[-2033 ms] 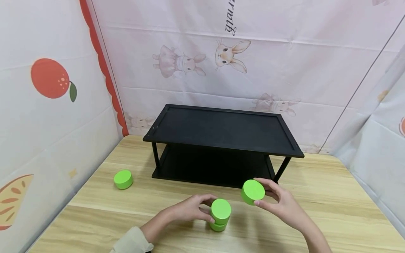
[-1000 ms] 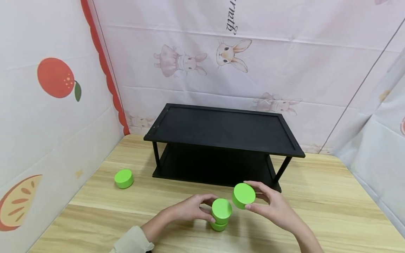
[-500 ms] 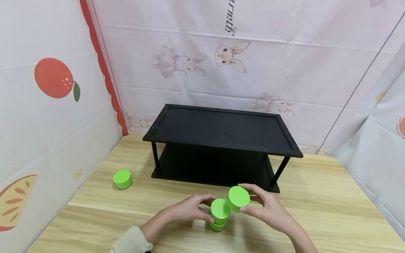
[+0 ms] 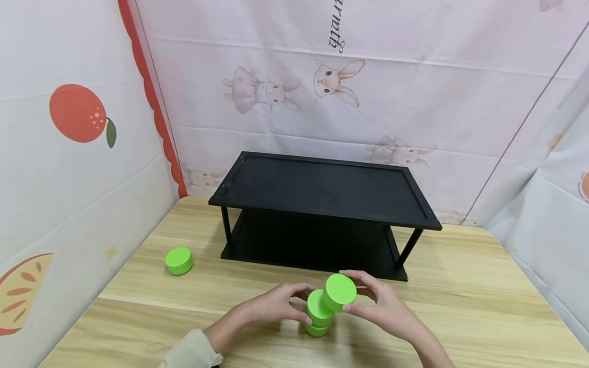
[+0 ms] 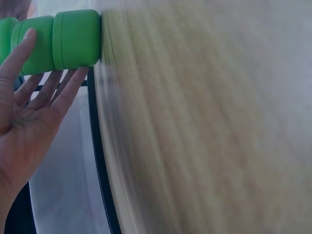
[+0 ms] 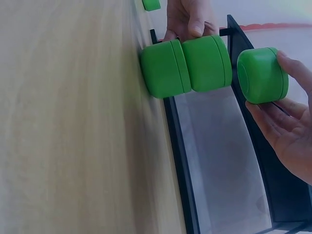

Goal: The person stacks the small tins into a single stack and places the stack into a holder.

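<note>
Two green round lidded containers stand stacked on the wooden table, a lower one (image 4: 316, 330) and an upper one (image 4: 317, 306). My left hand (image 4: 276, 305) holds the upper container from the left, thumb in front and fingers behind. With thumb and fingers my right hand (image 4: 379, 302) pinches a matching held container (image 4: 340, 291) by its sides. It is slightly tilted and overlaps the stack's top right in the head view. In the right wrist view a gap shows between the held container (image 6: 261, 75) and the upper container (image 6: 207, 63).
Another green container (image 4: 179, 260) sits alone at the table's left. Behind the hands stands a black two-tier shelf (image 4: 322, 189), its lower board (image 4: 313, 240) reaching near the right hand. Printed cloth (image 4: 276, 51) hangs behind the table and along both sides.
My right hand has carried its container leftward and slightly nearer, from beside the stack to overlapping its top. The left hand and the stack have stayed in place.
</note>
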{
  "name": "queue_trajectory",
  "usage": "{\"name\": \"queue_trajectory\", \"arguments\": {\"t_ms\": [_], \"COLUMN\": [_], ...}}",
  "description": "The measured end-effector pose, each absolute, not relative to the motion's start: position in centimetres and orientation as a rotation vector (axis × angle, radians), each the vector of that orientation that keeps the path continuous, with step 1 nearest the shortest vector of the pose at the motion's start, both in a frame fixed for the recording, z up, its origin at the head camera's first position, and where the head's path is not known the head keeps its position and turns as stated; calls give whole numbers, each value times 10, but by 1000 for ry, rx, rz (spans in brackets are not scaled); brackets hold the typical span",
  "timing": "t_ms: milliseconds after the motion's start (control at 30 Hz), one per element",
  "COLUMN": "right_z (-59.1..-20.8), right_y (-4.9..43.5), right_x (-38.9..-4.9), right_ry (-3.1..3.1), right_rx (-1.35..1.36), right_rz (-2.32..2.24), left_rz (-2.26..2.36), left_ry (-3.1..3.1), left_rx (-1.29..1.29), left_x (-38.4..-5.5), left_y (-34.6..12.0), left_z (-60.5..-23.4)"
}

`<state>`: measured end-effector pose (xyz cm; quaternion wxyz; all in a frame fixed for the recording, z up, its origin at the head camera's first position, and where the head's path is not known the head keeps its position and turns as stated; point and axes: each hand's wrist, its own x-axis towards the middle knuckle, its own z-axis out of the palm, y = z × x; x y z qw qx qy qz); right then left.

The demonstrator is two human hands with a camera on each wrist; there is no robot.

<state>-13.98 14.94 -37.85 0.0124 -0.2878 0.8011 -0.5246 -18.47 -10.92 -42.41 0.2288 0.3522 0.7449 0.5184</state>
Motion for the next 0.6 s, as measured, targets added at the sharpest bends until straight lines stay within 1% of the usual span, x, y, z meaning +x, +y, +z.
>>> {"name": "queue_trajectory", "arguments": {"t_ms": [400, 600], "right_z": [-378, -378], "right_y": [144, 140], "right_x": [-142, -143], "right_ry": [2499, 2488], "right_rx": [-909, -869], "right_rz": [-1608, -1592], "left_rz": [1419, 1424], "left_ry": [2063, 2042], "left_rx": [979, 977], "left_x": [-185, -186], "left_y": [-108, -108], "left_z": [-422, -422]}}
